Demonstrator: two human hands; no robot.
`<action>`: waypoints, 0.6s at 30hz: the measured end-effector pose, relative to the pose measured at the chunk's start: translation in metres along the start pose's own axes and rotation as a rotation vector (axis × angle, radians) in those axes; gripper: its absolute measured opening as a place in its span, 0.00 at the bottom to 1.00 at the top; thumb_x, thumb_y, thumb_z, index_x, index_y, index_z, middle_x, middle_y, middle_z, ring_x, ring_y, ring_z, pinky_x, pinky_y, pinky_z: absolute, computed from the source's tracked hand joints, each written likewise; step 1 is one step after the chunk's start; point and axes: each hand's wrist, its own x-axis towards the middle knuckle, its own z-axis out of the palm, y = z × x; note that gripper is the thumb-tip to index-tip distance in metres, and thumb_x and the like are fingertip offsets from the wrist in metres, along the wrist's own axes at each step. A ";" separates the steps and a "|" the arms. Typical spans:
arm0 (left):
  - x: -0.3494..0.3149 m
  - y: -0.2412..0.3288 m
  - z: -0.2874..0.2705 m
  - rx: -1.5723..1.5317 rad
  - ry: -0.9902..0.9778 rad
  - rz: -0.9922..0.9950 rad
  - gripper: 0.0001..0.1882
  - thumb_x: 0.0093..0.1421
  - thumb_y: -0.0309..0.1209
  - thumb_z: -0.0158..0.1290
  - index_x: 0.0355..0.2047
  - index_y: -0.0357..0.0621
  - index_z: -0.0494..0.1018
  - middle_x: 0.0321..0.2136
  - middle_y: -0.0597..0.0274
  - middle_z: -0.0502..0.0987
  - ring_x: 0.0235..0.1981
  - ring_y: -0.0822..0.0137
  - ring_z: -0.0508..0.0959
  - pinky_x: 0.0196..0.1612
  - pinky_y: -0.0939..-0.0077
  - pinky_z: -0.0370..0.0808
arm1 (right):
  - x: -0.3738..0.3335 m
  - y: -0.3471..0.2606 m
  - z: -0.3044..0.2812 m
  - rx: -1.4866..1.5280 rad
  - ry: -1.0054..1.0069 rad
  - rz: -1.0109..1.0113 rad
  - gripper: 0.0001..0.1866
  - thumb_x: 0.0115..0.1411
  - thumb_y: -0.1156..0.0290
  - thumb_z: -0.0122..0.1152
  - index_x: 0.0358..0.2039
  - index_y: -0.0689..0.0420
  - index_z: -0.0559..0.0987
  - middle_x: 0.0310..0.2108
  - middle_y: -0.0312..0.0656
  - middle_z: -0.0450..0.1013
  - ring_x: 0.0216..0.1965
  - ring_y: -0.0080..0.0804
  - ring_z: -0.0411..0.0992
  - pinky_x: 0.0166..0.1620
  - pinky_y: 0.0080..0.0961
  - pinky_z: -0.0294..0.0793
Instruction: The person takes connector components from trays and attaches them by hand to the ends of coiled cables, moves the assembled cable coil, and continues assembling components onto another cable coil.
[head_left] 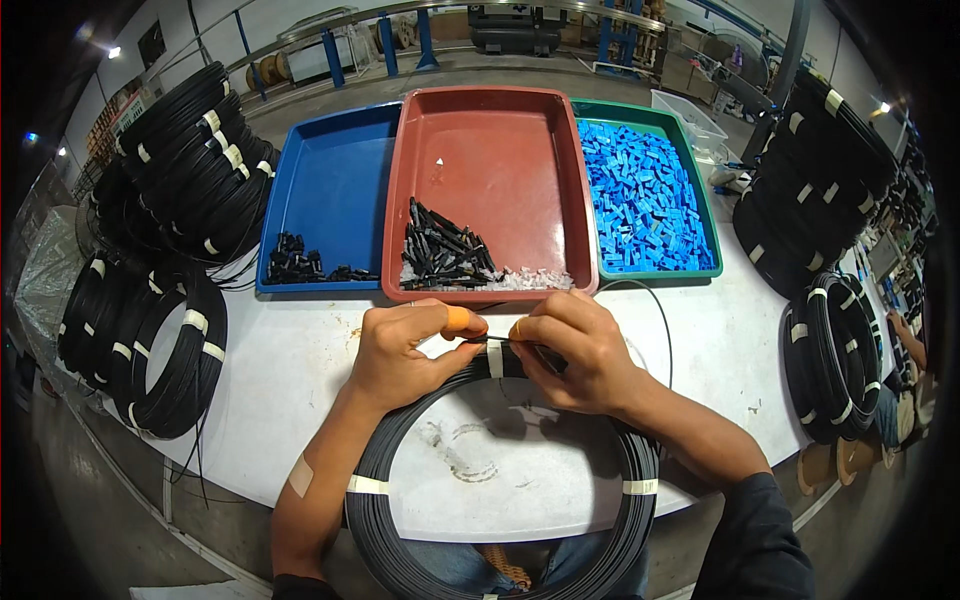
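- Pinching blk cable (499, 338) btwn both hands, L hand (405, 348) thumb & index clamped on it.
- Gripping same cable just beside w/ R hand (583, 350), fingers clamped too.
- Under hands & bodyward: blk coil (368, 518).
- Just beyond hands: red tray (490, 150).

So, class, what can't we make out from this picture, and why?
Head view: thin dark piece, pinched parts covered by left hand and right hand.
Head view: black coil, nearest stretch cut off by lower edge.
Head view: white bits in red tray, too small for exact shape.
Head view: another person, far right, too small and dim.
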 end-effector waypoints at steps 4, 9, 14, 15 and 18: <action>0.000 0.001 -0.003 -0.001 -0.087 0.125 0.14 0.45 0.20 0.71 0.34 0.39 0.84 0.30 0.57 0.86 0.29 0.66 0.86 0.34 0.74 0.82 | -0.003 0.001 0.001 0.018 -0.039 -0.014 0.10 0.47 0.78 0.70 0.32 0.58 0.80 0.27 0.41 0.73 0.26 0.39 0.73 0.30 0.34 0.71; 0.001 0.004 -0.001 -0.016 -0.068 0.143 0.15 0.45 0.21 0.72 0.36 0.38 0.84 0.32 0.56 0.86 0.31 0.65 0.86 0.34 0.75 0.83 | -0.004 -0.002 0.000 0.125 -0.077 0.125 0.11 0.50 0.80 0.69 0.35 0.59 0.81 0.28 0.43 0.75 0.27 0.42 0.76 0.29 0.33 0.75; 0.000 0.006 -0.001 -0.070 0.032 0.069 0.18 0.47 0.22 0.72 0.40 0.36 0.83 0.34 0.56 0.87 0.34 0.66 0.87 0.39 0.77 0.84 | -0.001 -0.006 -0.001 0.152 -0.095 0.219 0.14 0.52 0.82 0.68 0.41 0.59 0.80 0.30 0.44 0.76 0.29 0.42 0.78 0.31 0.34 0.77; -0.001 0.006 -0.002 -0.071 0.031 0.070 0.18 0.47 0.22 0.72 0.40 0.36 0.83 0.34 0.56 0.87 0.34 0.66 0.87 0.39 0.77 0.84 | -0.002 -0.003 0.001 0.126 -0.078 0.162 0.15 0.53 0.80 0.69 0.42 0.59 0.80 0.31 0.43 0.77 0.30 0.42 0.78 0.32 0.34 0.78; -0.001 0.006 -0.003 -0.009 0.017 0.049 0.13 0.49 0.21 0.70 0.36 0.37 0.82 0.31 0.57 0.87 0.30 0.67 0.87 0.37 0.78 0.83 | 0.000 -0.003 0.001 0.095 -0.068 0.094 0.16 0.53 0.78 0.70 0.43 0.58 0.80 0.32 0.42 0.78 0.31 0.42 0.79 0.32 0.34 0.78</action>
